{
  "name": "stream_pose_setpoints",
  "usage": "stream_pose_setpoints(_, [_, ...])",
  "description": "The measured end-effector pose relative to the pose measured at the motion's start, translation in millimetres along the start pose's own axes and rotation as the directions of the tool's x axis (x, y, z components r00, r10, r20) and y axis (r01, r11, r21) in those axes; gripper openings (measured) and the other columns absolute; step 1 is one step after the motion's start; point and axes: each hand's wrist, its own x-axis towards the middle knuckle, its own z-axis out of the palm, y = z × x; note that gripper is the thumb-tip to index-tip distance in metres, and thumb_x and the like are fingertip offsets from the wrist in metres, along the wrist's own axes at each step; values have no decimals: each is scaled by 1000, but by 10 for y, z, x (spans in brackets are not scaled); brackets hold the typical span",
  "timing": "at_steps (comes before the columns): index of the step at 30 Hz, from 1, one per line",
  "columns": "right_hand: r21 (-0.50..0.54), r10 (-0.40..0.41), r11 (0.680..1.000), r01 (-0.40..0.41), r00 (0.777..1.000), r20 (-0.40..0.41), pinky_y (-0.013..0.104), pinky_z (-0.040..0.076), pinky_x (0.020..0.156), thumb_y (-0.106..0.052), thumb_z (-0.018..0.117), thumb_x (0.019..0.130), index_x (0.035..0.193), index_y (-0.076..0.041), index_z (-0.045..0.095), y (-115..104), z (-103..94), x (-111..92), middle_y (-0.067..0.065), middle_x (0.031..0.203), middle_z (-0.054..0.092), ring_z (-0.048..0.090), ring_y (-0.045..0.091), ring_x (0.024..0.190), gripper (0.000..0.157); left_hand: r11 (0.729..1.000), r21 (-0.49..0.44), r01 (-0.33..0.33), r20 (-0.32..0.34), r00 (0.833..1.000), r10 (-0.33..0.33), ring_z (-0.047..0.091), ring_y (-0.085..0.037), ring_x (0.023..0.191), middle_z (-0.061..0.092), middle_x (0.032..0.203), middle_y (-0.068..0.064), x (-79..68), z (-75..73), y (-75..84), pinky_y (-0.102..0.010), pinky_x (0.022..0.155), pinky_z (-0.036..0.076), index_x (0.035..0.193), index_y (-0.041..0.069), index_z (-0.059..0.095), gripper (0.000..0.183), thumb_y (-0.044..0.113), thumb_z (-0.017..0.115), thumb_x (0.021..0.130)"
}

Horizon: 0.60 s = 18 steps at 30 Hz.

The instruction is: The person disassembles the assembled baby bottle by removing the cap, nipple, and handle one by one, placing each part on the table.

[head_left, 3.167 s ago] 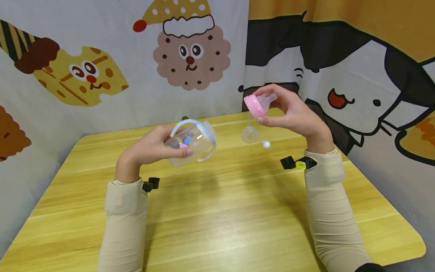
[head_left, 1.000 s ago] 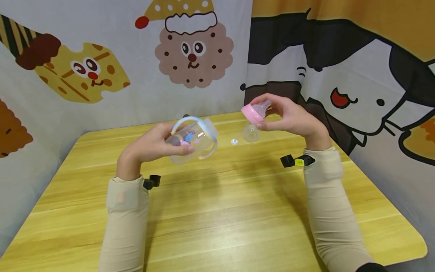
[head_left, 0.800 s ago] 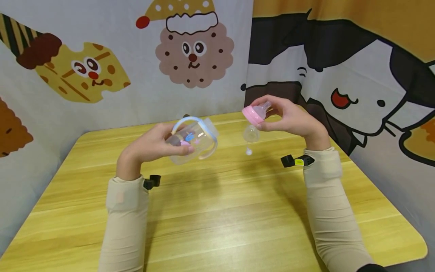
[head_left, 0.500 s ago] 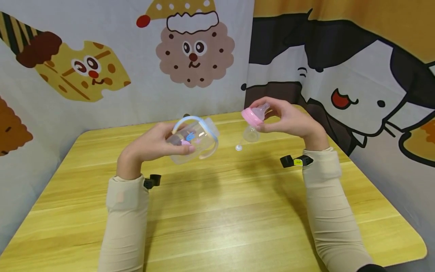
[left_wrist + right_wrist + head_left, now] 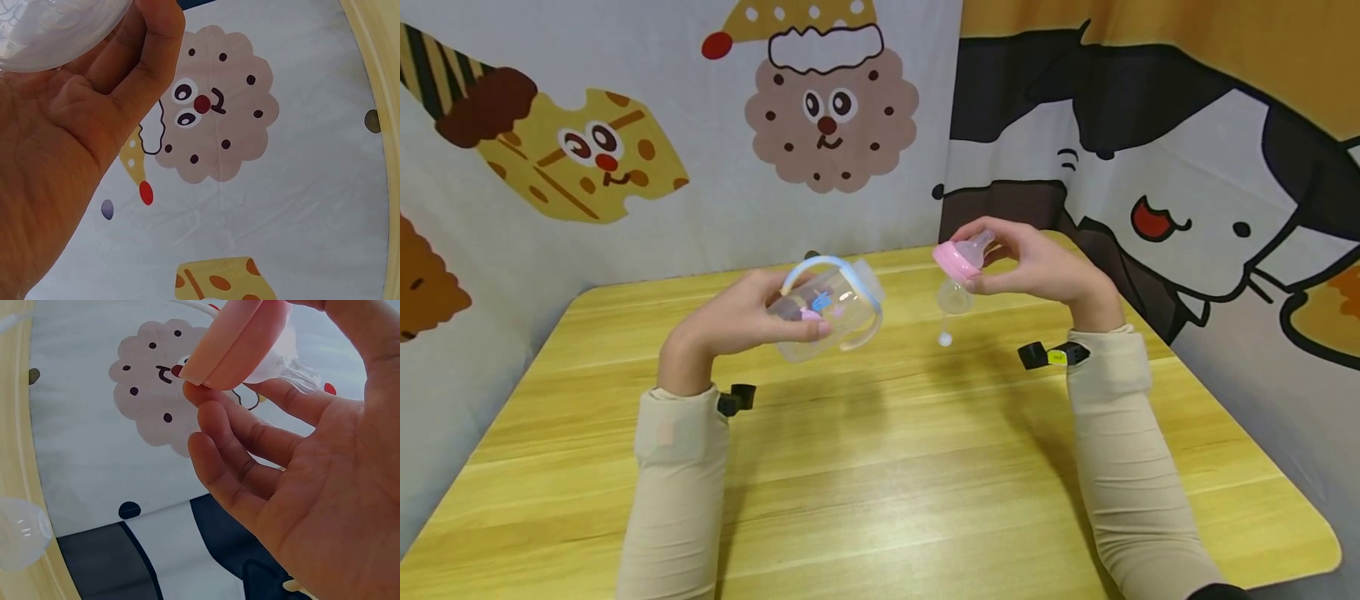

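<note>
My left hand (image 5: 741, 312) grips a clear baby bottle (image 5: 831, 312) with blue and yellowish handles, tilted so its open mouth faces right. In the left wrist view, the bottle's base (image 5: 56, 37) rests against the curled fingers. My right hand (image 5: 1037, 267) pinches the pink collar (image 5: 957, 261) of a bottle top, its clear teat (image 5: 979, 243) pointing up and right. A small white ball (image 5: 945, 339) hangs under it on a thin straw, mostly hard to see. The right wrist view shows the collar (image 5: 234, 347) between fingertips and thumb. Bottle and top are apart.
On the wooden table (image 5: 865, 492) a clear dome cap (image 5: 955, 297) stands behind and below the right hand. Cartoon-printed cloth (image 5: 865, 225) hangs along the far edge, and the table's right edge runs beside the right sleeve (image 5: 1127, 467).
The right hand has come slightly down and left with the bottle top, while the white ball swings from side to side beneath it. The left hand and bottle have barely moved.
</note>
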Motion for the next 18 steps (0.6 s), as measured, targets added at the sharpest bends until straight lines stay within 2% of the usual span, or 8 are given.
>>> stream_pose_setpoints(6, [7, 55, 998, -55, 998, 9, 33, 48, 89, -15, 76, 83, 126, -17, 56, 43, 24, 15, 4, 113, 57, 55, 22, 101, 47, 1000, 1, -1, 10, 1000, 1, 59, -22, 78, 64, 89, -4, -2, 9, -4, -38, 68, 53, 112, 29, 64, 35, 37, 78, 81])
stream_pose_setpoints(12, [0, 49, 999, -49, 999, 16, 38, 46, 94, -15, 77, 82, 124, -16, 57, 68, 34, 40, 5, 110, 58, 55, 23, 100, 46, 1000, 20, -21, 10, 1000, 21, 59, -20, 77, 63, 89, -4, 9, 10, -11, -37, 67, 53, 110, 29, 64, 33, 37, 78, 82])
stream_pose_setpoints(18, [-10, 61, 998, -61, 998, 15, 37, 46, 92, -16, 77, 82, 124, -17, 57, 74, 37, 43, 4, 111, 58, 55, 24, 101, 46, 999, 32, -27, 22, 999, 27, 58, -21, 77, 63, 92, -5, 19, 10, -14, -38, 68, 53, 110, 27, 64, 32, 38, 77, 83])
